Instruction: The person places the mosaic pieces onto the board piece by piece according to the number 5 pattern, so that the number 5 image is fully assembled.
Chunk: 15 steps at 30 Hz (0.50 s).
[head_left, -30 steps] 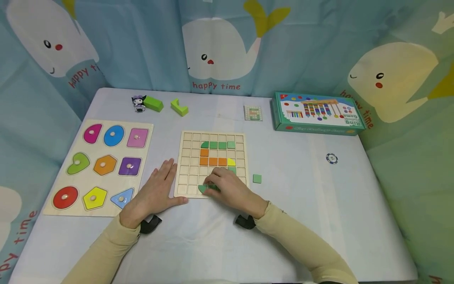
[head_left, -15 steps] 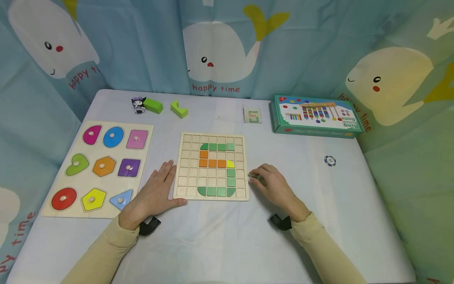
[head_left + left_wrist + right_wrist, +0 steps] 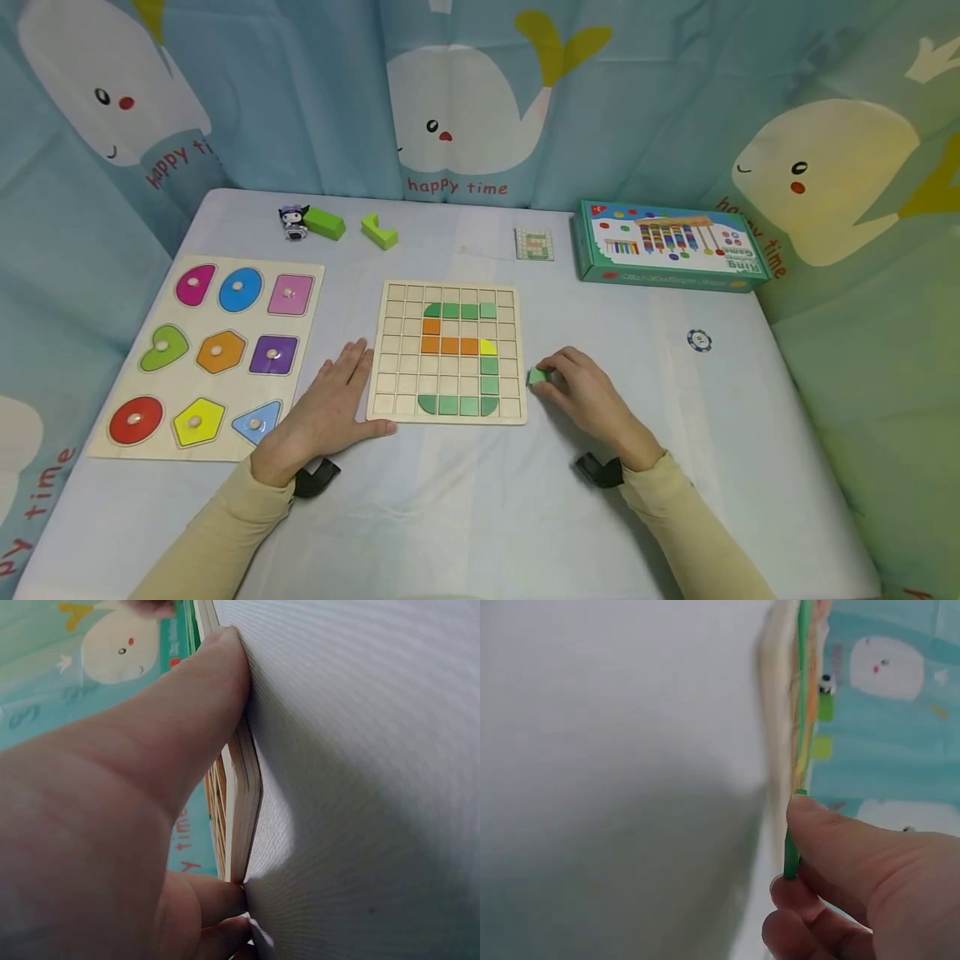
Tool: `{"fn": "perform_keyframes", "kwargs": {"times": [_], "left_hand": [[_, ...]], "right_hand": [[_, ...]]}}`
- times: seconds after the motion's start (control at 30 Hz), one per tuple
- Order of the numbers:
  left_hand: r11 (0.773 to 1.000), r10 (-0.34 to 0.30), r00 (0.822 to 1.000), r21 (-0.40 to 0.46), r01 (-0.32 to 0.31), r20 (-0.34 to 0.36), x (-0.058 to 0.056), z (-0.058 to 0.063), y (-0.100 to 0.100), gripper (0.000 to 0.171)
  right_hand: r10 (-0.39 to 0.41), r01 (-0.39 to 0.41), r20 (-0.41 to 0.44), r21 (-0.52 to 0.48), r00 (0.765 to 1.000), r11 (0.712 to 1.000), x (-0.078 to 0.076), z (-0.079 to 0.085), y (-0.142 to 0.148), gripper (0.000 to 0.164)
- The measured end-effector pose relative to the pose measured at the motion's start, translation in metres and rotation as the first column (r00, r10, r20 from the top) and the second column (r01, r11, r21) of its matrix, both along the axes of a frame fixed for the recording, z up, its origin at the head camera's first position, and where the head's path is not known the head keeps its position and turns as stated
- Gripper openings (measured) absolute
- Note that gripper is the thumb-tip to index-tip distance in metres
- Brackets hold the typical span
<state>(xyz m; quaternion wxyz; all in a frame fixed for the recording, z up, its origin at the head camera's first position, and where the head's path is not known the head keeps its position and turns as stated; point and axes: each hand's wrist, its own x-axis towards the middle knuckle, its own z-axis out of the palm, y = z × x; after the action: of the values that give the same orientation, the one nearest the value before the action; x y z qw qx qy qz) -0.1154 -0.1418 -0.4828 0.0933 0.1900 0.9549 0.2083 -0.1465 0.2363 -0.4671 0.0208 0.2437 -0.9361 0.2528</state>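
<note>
A wooden grid board [image 3: 395, 362] lies in the middle of the table, with green, orange and yellow tiles forming a shape like a 5. My left hand [image 3: 326, 408] rests at its left edge, fingers straight and thumb at the near-left corner; the left wrist view shows the thumb [image 3: 202, 690] against the board's side. Just right of the board, my right hand [image 3: 588, 398] pinches a green square tile [image 3: 537, 377] between thumb and fingertips. The right wrist view shows this tile edge-on, partly covered by the thumb [image 3: 825, 829].
A shape puzzle board [image 3: 176, 383] with knobbed pieces lies at left. Behind are a small figurine [image 3: 293, 222], green blocks [image 3: 325, 222], a pattern card [image 3: 534, 244] and a boxed ring game [image 3: 671, 250]. A round chip [image 3: 700, 340] lies at right.
My right hand has left the near row of tiles, moved right off the board and picked up the green square tile lying there. My left hand has stayed at the board's edge.
</note>
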Motion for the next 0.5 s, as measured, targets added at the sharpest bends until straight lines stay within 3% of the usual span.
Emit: {"fn": "perform_keyframes", "kwargs": {"times": [0.23,0.5], "left_hand": [[1.0,-0.001,1.0,0.002,0.001,-0.004,0.0,0.001,0.0,0.112],[1.0,-0.004,1.0,0.003,0.004,0.012,0.0,0.003,0.0,0.111]], "right_hand": [[0.143,-0.143,-0.041,0.004,0.989,0.99,-0.01,0.017,-0.043,0.025],[0.281,-0.279,-0.025,0.061,0.96,0.958,-0.015,0.014,-0.096,0.026]]}}
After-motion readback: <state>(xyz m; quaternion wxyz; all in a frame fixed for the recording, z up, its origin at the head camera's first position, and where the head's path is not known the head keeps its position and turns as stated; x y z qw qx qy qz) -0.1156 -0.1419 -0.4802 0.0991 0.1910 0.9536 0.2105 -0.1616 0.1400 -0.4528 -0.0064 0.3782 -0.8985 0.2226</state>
